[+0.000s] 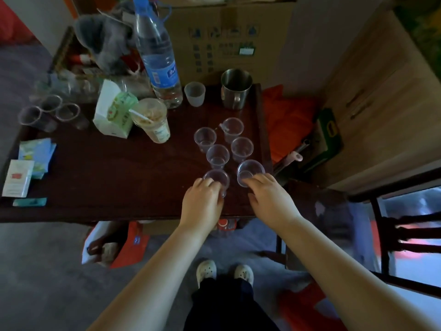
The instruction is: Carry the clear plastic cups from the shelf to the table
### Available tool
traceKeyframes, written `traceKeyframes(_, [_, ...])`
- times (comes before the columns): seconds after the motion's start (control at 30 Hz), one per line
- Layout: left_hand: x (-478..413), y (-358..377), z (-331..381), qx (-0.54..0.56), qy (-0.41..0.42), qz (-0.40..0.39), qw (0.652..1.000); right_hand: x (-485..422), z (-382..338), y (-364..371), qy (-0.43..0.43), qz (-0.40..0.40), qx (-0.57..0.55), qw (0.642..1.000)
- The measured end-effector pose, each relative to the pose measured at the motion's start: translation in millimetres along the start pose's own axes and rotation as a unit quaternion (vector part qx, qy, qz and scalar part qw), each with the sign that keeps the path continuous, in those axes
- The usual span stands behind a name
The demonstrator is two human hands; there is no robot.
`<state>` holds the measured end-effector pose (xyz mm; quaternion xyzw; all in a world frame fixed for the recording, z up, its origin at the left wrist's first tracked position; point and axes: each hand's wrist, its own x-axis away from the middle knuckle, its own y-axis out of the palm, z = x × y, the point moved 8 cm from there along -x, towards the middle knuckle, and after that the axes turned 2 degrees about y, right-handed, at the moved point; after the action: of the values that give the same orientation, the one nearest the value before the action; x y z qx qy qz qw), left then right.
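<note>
Several clear plastic cups stand upright in two rows on the right part of the dark wooden table (114, 177). My left hand (202, 201) grips the nearest cup of the left row (218, 177). My right hand (269, 197) holds the nearest cup of the right row (250, 170), which tilts toward me. Behind them stand further clear cups (217, 156), (241, 148), (204, 138), (232, 129). No shelf is in view.
A large water bottle (158, 56), a frosted cup (195, 93), a steel mug (235, 88), a lidded drink cup (152, 120) and a carton (114, 108) stand at the back. Three clear cups (50, 113) sit far left. A dark chair (405, 230) stands to the right.
</note>
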<state>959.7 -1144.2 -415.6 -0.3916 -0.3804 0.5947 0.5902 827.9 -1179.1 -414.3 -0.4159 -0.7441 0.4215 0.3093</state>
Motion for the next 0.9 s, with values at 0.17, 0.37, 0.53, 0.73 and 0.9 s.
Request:
traceKeyframes(0.17, [-15, 21, -5, -0.02, -0.011, -0.012, 1.0, -20, 19, 22, 0.013, -0.029, -0.014, 0.999])
traceKeyframes(0.37, [-21, 34, -7, -0.013, -0.009, -0.017, 1.0, -30, 34, 40, 0.014, -0.061, -0.007, 0.998])
traceKeyframes(0.53, [-24, 43, -10, -0.001, -0.007, -0.023, 1.0, -36, 39, 45, -0.002, -0.073, -0.003, 0.997])
traceKeyframes(0.73, [-21, 49, -8, -0.006, -0.017, -0.039, 0.999, -35, 43, 40, -0.014, -0.069, 0.004, 0.998])
traceKeyframes(0.9, [-12, 47, -8, -0.026, -0.037, -0.054, 0.998, -27, 40, 30, -0.024, -0.057, -0.002, 0.998])
